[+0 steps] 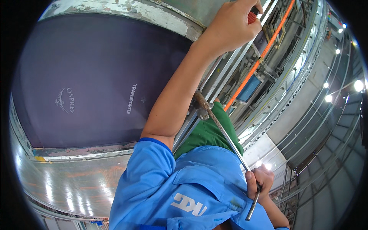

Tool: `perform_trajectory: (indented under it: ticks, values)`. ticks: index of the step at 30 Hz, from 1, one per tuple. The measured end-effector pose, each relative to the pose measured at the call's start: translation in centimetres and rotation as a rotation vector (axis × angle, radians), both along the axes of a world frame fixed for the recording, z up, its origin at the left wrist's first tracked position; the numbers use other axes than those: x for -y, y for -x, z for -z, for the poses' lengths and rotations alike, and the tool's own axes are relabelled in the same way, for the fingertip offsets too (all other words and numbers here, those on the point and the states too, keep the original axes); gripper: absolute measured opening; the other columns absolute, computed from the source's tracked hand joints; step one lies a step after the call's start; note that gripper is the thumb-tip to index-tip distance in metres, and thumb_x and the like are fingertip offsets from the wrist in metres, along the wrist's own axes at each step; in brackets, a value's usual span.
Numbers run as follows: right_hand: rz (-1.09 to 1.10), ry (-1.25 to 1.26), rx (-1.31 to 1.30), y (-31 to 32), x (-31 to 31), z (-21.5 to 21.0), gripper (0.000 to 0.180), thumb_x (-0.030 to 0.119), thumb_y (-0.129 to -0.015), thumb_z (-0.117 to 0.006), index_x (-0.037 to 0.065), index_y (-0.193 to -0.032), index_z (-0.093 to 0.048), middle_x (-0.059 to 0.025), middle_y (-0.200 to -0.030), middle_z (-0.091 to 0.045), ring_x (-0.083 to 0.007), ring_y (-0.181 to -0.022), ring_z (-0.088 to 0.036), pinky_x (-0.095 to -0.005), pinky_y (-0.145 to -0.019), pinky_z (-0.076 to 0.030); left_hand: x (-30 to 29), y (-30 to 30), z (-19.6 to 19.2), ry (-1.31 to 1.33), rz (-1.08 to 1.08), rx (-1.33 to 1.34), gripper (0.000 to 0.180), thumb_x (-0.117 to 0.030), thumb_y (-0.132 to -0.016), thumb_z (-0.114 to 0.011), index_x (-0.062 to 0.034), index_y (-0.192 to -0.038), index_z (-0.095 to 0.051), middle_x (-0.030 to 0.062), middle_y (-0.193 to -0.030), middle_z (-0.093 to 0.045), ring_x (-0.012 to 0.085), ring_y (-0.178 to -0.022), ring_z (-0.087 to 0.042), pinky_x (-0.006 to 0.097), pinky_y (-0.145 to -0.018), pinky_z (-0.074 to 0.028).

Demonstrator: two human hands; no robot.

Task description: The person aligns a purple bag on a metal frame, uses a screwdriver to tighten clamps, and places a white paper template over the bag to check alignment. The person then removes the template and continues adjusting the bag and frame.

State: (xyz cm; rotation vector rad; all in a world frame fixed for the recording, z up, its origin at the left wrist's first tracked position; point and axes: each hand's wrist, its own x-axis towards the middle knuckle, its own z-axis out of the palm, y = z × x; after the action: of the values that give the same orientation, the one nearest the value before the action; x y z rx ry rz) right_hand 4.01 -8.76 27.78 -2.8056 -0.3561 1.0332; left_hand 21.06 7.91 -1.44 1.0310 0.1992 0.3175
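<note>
My left arm reaches across to the far side, and my left hand (234,28) is closed around a small red-and-black object (252,16). Only part of that object shows between my fingers, so I cannot tell its kind. Close to my body on the right, my right hand (261,181) grips a long metal rod (227,138) near its lower end. The rod slants up to a worn, rusty joint (200,101) beside my left forearm. A dark purple sheet (96,57) with small white prints lies flat to the left of that forearm.
A pale, paint-worn edge (126,13) borders the sheet at its far side. Metal rails (234,61) and an orange bar (260,57) run along the right of my arm. A shiny surface (76,184) lies at near left. Lamps (358,85) shine at far right.
</note>
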Motion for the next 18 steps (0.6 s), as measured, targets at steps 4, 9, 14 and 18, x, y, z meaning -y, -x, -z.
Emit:
perform_trajectory:
  ticks: [4, 9, 14, 18]
  values:
    - [0.031, -0.006, -0.036, 0.1, 0.5, -0.3, 0.041, 0.009, -0.080, -0.070, 0.011, -0.051, -0.040, -0.0051, -0.045, -0.038, -0.0239, -0.037, -0.034, -0.0364, -0.048, -0.027, -0.4, 0.1, -0.6, 0.054, 0.063, -0.028, 0.020, 0.003, -0.086, -0.055, -0.0050, -0.103, -0.048, 0.0138, -0.070, -0.052, 0.0209, -0.063, -0.057, 0.037, -0.061, -0.046]
    - [0.079, -0.007, -0.048, 0.4, 0.3, -0.1, 0.041, 0.011, -0.081, -0.069, 0.010, -0.051, -0.041, -0.0045, -0.045, -0.038, -0.0235, -0.037, -0.034, -0.0364, -0.049, -0.028, 0.5, -0.1, 0.0, 0.026, -0.057, 0.061, 0.020, 0.005, -0.085, -0.053, -0.0051, -0.101, -0.047, 0.0116, -0.067, -0.049, 0.0175, -0.059, -0.054, 0.035, -0.056, -0.044]
    - [0.152, -0.001, 0.005, 0.9, -0.3, 0.1, 0.039, 0.013, -0.083, -0.067, 0.008, -0.053, -0.044, -0.0051, -0.046, -0.040, -0.0225, -0.040, -0.033, -0.0354, -0.050, -0.028, 0.9, -0.4, 0.1, -0.012, -0.174, 0.099, 0.020, 0.005, -0.085, -0.053, -0.0054, -0.101, -0.047, 0.0092, -0.065, -0.048, 0.0169, -0.058, -0.052, 0.034, -0.055, -0.043]
    - [0.213, 0.017, 0.013, 1.6, -0.5, 0.0, 0.039, 0.013, -0.085, -0.066, 0.006, -0.053, -0.044, -0.0056, -0.048, -0.039, -0.0220, -0.042, -0.032, -0.0353, -0.049, -0.028, 0.6, -0.7, 0.4, 0.059, -0.072, 0.093, 0.020, 0.004, -0.085, -0.055, -0.0056, -0.101, -0.047, 0.0085, -0.064, -0.048, 0.0172, -0.057, -0.053, 0.035, -0.055, -0.043]
